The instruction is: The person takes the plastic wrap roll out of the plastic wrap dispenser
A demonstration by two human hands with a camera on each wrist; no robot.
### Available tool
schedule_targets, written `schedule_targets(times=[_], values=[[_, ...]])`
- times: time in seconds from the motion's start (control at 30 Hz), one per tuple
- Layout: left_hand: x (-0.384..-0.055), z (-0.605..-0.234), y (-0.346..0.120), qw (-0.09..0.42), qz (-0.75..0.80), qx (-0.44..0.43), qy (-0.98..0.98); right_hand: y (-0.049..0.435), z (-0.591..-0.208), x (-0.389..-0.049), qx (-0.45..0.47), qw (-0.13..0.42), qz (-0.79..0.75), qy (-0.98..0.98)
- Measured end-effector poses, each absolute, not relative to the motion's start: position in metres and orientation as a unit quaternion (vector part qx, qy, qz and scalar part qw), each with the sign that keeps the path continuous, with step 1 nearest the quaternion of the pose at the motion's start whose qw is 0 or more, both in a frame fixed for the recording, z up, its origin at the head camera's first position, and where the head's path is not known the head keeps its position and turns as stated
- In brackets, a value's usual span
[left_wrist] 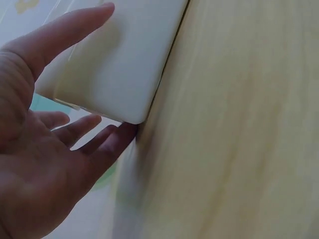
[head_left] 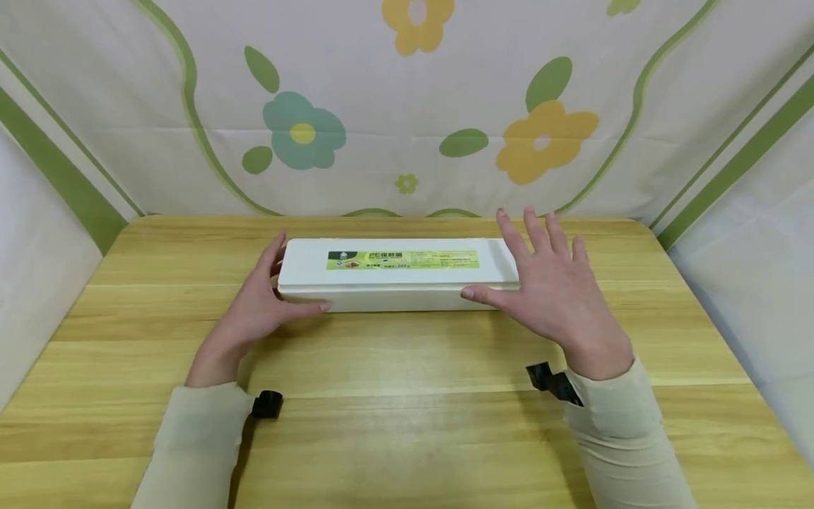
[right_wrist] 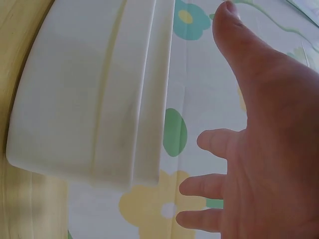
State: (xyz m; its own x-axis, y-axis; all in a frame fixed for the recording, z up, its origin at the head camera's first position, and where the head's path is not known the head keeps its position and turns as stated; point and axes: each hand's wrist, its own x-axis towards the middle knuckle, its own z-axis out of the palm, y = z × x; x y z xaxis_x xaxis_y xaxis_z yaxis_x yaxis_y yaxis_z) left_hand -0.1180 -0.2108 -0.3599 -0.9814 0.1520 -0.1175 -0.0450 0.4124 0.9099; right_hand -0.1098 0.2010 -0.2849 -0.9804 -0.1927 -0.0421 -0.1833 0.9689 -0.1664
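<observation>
A long white cling film box [head_left: 381, 298] lies near the table's back edge, lid down, with a green-yellow label [head_left: 402, 259] along its top. At its left end is my left hand [head_left: 257, 304], thumb along the front side and the other fingers by the end. In the left wrist view, the fingertips [left_wrist: 128, 130] are at the box's lower corner, appearing to touch it, and the fingers are only slightly bent. My right hand [head_left: 559, 300] is spread wide over the right end, hiding that corner. The right wrist view shows a gap between this hand [right_wrist: 269, 134] and the box [right_wrist: 65, 99].
The wooden table [head_left: 394, 417] extends in front of the box and to both sides. Behind it hangs a white cloth [head_left: 375, 92] with flowers and green leaves. Pale side cloths [head_left: 38, 233] stand at left and right. Each sleeve carries a black wrist mount [head_left: 268, 404].
</observation>
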Motion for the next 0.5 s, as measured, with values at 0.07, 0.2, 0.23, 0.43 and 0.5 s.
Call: schedule_targets(times=[0.07, 0.2, 0.23, 0.43, 0.5], values=[[-0.12, -0.361, -0.212, 0.094, 0.549, 0.036, 0.83, 0.2, -0.285, -0.111, -0.095, 0.032, -0.081, 0.992], [-0.125, -0.364, -0.218, 0.11, 0.568, 0.041, 0.814, 0.198, -0.288, -0.112, -0.099, 0.042, -0.083, 0.991], [-0.126, -0.364, -0.219, 0.114, 0.573, 0.04, 0.811, 0.197, -0.289, -0.113, -0.101, 0.044, -0.084, 0.99], [-0.133, -0.367, -0.229, 0.146, 0.589, 0.041, 0.794, 0.193, -0.293, -0.115, -0.111, 0.05, -0.082, 0.989], [-0.135, -0.367, -0.231, 0.153, 0.592, 0.042, 0.79, 0.193, -0.294, -0.115, -0.112, 0.05, -0.082, 0.989]])
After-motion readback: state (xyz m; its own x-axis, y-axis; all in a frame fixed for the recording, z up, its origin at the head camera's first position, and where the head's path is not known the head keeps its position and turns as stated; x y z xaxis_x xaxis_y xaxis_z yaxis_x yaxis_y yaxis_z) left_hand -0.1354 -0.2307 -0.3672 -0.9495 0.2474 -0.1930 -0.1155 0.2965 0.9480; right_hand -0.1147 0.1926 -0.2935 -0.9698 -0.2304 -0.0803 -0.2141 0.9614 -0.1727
